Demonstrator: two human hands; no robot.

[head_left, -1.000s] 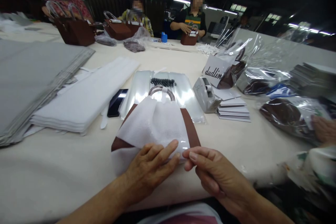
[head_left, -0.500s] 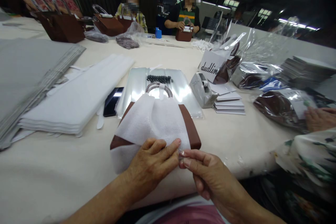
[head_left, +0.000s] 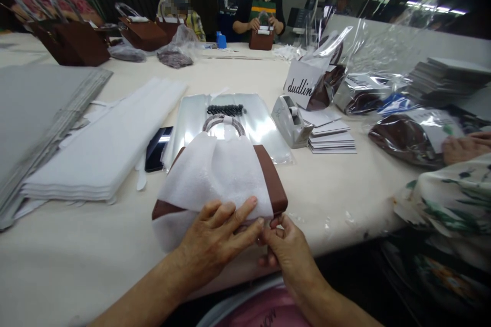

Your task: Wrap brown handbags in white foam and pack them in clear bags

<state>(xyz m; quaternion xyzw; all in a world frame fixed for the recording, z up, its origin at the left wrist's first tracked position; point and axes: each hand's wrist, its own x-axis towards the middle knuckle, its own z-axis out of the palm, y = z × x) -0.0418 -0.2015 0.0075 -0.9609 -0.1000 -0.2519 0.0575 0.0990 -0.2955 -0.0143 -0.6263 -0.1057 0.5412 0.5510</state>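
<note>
A brown handbag lies on the table with white foam sheet wrapped over its middle. Its covered round handles point away from me. My left hand presses on the foam at the near edge of the bag, its fingers spread. Beside it, at the bag's near right corner, my right hand has thumb and fingers pinched together; what is between them is too small to name. The two hands' fingertips nearly meet, and the underside of the bag is hidden.
Past the bag lie clear plastic sleeves, a phone, and a tape dispenser beside white cards. Foam sheets are stacked left. A person's hand touches a bagged handbag at right. Other people sit across the table.
The view has shifted slightly. My right hand's fingers have curled in closer to the bag's near right corner, while my left hand stays on the foam.
</note>
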